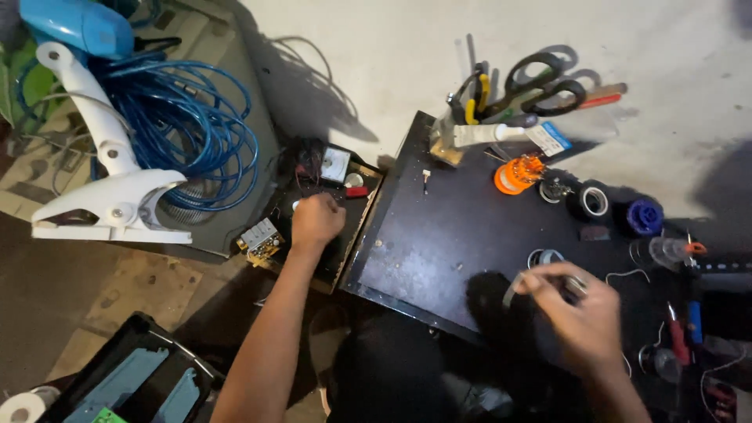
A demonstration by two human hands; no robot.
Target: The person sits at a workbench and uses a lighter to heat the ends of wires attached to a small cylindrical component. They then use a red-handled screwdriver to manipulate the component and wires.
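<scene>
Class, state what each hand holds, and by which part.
Right hand pinches a thin grey strip at one end. Left hand rests fisted on the black meter box; any hold is hidden.

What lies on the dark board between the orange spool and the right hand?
In the head view, between the orange spool and the right hand the dark board is mostly bare; only a small silvery ring lies just above the fingers.

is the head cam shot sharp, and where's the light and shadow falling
Head view: the right hand is smeared by motion blur, while the left hand on the open box is fairly sharp; hard light makes crisp shadows of the scissors on the pale wall; the dark table lies dim.
</scene>
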